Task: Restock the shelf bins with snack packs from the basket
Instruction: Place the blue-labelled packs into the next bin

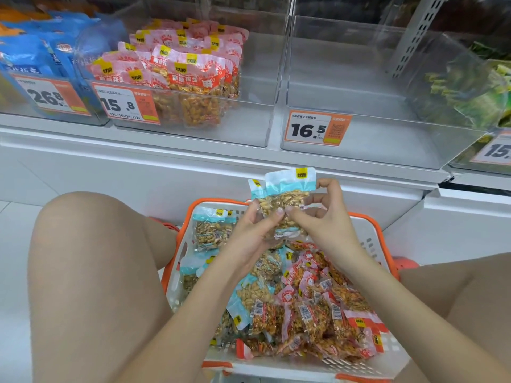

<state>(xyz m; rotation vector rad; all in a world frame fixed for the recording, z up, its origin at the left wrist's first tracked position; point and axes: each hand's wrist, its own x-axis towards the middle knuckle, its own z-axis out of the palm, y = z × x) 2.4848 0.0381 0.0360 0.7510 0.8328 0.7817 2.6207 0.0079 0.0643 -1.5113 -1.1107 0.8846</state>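
Observation:
Between my knees stands a white basket with an orange rim (367, 225), full of blue-topped and red-topped peanut packs (312, 313). Above it, my left hand (249, 236) and my right hand (323, 219) together hold a small stack of blue-topped packs (287, 194) upright. Straight ahead, the clear shelf bin marked 16.5 (387, 139) has nothing in it. The clear bin to its left, marked 15.8 (249, 128), holds red-topped packs (188, 67) in its left half.
Blue bags (33, 51) fill the bin at far left, tagged 26.8. Green packs (475, 89) sit in the bin at far right. A white shelf ledge (193, 158) runs below the bins. My bare knees flank the basket on a white tiled floor.

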